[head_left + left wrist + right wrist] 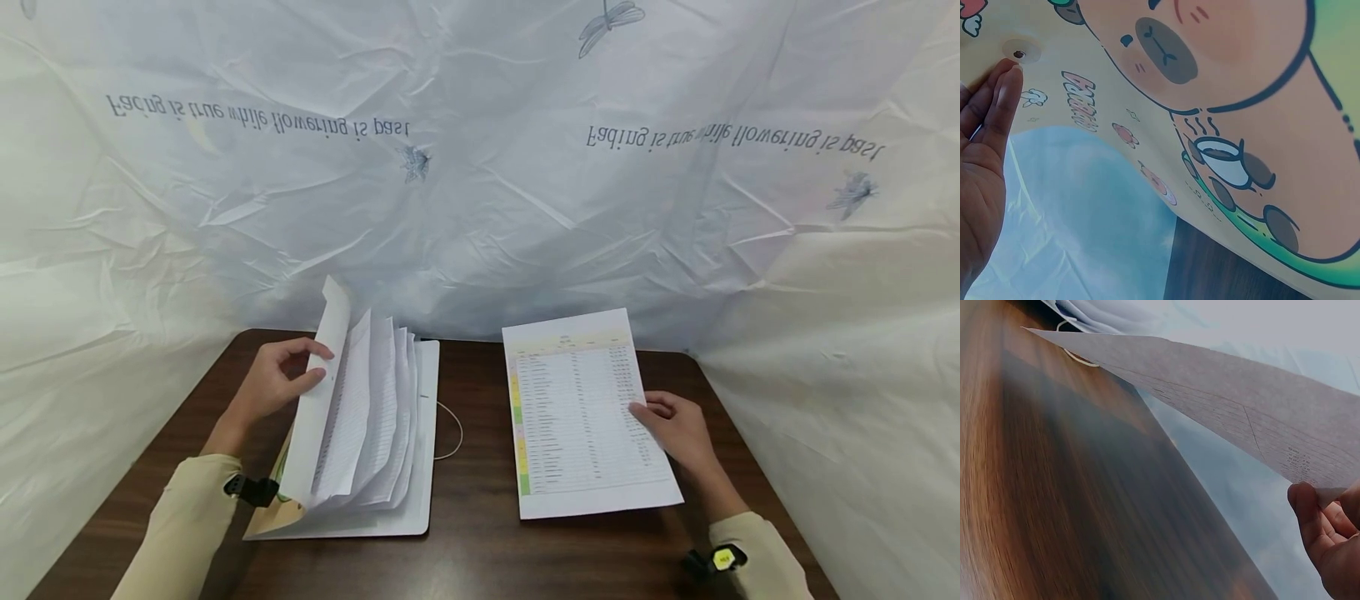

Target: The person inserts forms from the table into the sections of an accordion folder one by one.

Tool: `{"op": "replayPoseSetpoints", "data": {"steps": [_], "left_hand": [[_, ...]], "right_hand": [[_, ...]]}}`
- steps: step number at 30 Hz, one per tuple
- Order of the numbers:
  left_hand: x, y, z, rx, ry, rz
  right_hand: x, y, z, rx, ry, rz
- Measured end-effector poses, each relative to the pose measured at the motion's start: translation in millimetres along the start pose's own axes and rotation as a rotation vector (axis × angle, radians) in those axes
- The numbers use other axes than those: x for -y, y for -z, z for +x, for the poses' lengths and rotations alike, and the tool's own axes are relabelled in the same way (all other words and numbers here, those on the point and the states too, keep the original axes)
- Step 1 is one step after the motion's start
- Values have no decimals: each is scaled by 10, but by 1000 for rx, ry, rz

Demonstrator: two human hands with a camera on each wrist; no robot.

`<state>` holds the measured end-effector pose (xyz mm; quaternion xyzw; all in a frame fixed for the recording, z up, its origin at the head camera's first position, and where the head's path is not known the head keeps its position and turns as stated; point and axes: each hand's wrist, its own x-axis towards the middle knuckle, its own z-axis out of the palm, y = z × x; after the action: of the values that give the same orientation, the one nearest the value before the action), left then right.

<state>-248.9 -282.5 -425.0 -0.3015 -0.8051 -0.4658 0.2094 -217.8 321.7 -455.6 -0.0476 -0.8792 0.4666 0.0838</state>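
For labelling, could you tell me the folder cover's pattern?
Cartoon capybara with coffee cup on the folder cover, clearest in the left wrist view.

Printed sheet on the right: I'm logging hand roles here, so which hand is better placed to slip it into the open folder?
Probably right: the right hand already pinches the printed sheet, while the left hand holds the folder open.

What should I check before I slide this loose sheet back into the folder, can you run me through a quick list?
1. Right hand has the printed sheet: ok, thumb and fingers pinch its right edge, and the right wrist view shows that edge lifted off the table.
2. Folder open: ok, left hand holds the front flap up.
3. Filed pages out of the way: not ok, they stand fanned apart.
4. Elastic cord clear of the path: cannot tell, it loops out between folder and sheet.
5. Sheet flat and uncreased: ok.
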Motion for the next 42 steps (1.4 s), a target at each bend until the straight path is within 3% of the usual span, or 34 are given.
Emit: {"op": "replayPoseSetpoints", "data": {"steps": [6,17,29,42], "left_hand": [[-2,-14,-1,1,12,-27],[3,-9,-18,20,37,-31],[-25,3,-17,12,17,-9],[-21,3,-3,26,12,-25]], "right_hand": [[77,-131,13,31,9,92],[241,-387,16,85,18,160],[340,-649,21,91,-62,266],[375,-914,3,123,-78,335]]}}
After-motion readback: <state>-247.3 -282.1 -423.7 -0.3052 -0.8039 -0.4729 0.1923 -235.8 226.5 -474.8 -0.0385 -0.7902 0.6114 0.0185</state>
